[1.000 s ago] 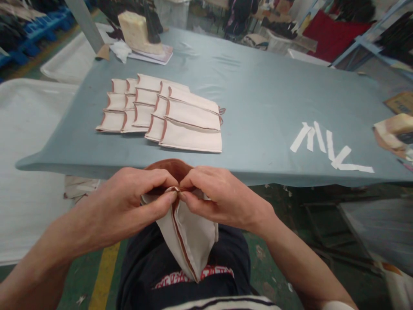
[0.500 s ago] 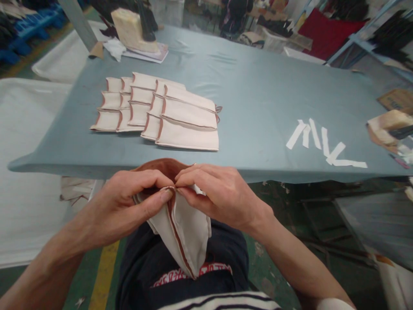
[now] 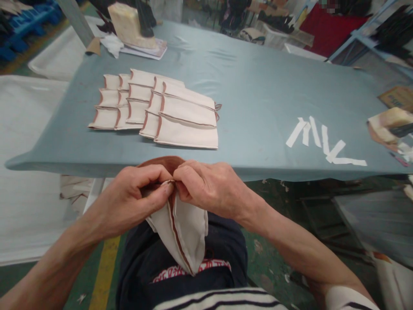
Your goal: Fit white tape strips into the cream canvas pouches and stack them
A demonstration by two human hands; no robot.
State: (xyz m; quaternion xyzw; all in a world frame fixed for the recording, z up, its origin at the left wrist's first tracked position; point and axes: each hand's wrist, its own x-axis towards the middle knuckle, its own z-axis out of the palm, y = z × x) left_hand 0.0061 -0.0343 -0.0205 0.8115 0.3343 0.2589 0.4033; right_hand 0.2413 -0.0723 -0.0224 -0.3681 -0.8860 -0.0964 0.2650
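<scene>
Cream brown-edged fabric pouch (image 3: 185, 232), pinched tight between left hand (image 3: 135, 200) and right hand (image 3: 209, 189) fingers, hung near the grey worktop (image 3: 258, 86), far from its stacked cream pouches (image 3: 180, 122).

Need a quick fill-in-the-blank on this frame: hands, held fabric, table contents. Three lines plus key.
1. The left hand and right hand both pinch the top edge of a cream fabric piece whose seam trim is ____.
2. The overlapped row of similar pieces lies on the ____ part of the table, as the person sees it.
3. The white strips lie toward the table's ____ side.
Missing words: brown; left; right.
</scene>
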